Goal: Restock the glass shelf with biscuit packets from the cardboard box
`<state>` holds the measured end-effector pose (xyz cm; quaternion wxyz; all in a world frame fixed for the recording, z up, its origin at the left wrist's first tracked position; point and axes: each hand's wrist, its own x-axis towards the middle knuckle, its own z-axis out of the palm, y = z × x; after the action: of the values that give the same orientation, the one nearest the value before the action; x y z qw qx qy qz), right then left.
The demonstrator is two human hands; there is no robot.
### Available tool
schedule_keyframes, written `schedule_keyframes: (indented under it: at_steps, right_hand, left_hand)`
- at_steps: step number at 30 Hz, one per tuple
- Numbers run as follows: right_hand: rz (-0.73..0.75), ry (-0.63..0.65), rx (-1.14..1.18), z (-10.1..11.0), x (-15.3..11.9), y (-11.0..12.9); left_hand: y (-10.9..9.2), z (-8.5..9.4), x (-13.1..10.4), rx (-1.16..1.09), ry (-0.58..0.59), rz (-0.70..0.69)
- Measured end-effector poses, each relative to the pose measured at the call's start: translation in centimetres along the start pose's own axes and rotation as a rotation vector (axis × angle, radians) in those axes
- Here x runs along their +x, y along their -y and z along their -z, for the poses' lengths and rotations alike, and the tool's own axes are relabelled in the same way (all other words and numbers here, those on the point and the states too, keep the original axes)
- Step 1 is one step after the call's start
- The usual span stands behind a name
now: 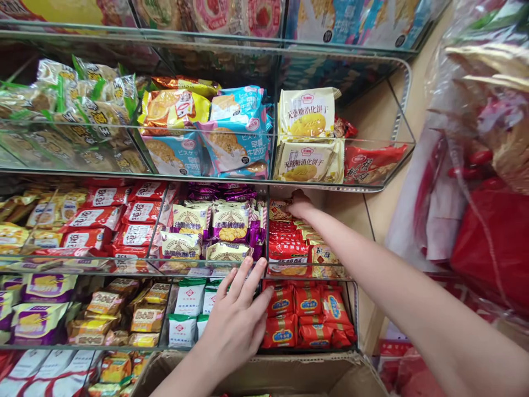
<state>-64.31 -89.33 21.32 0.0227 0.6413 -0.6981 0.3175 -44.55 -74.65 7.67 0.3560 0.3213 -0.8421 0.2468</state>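
Observation:
My right hand (pixel 301 204) reaches deep into the right-hand compartment of the middle shelf. Its fingers are bent at a small brown packet (pixel 279 209) at the back; whether they grip it is hard to see. In front of it lie rows of red packets (pixel 289 252) and cream-and-brown packets (pixel 324 255). My left hand (pixel 239 314) is open, its fingers spread and fingertips near the clear front edge of that shelf, with nothing held. Beside it are red packets with blue labels (pixel 308 300) on the right and white-and-green packets (pixel 190 298) on the left.
An open cardboard box (pixel 322 366) stands below the shelves, near my left forearm. Clear shelf fronts (pixel 206 179) run across at several levels, holding biscuit packets. Plastic-wrapped red goods (pixel 491 242) hang at the right.

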Motion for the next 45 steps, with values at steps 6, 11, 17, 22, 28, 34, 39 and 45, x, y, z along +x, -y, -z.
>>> schedule_keyframes:
  at_steps: [6, 11, 17, 22, 28, 34, 39, 45]
  right_hand:
    - [-0.006, -0.021, -0.012, 1.3, -0.5, 0.4]
    - [0.056, -0.066, -0.036, 3.8, -3.5, 0.1]
    - [0.685, -0.489, 0.218, 4.7, -17.6, -3.3]
    - [1.097, 0.290, 0.015, -0.8, -28.6, -7.4]
    - [0.324, 0.959, 0.051, -12.1, -29.6, -7.2]
    - [-0.096, 0.845, 0.036, -18.4, -30.4, -5.1]
    - [-0.348, 0.737, 0.277, -20.1, -31.6, -5.4]
    - [-0.344, 0.619, 0.842, -17.6, -30.6, -4.7]
  left_hand:
    - [0.3, 0.1, 0.0, -0.004, 0.013, 0.002]
    - [-0.2, 1.3, 0.7, -0.019, 0.110, 0.000]
    - [-0.3, 1.7, -0.7, -0.172, 0.083, -0.087]
    - [-1.0, 0.3, -6.2, -0.448, 0.695, -0.085]
    - [-3.2, -3.9, -10.0, -0.339, 1.120, 0.045]
    - [-3.1, -4.8, -11.3, -0.256, 1.200, 0.180]
    - [-3.2, -4.6, -11.1, -0.303, 1.238, 0.307]
    - [-3.7, -3.2, -9.3, -0.582, 1.083, 0.491]
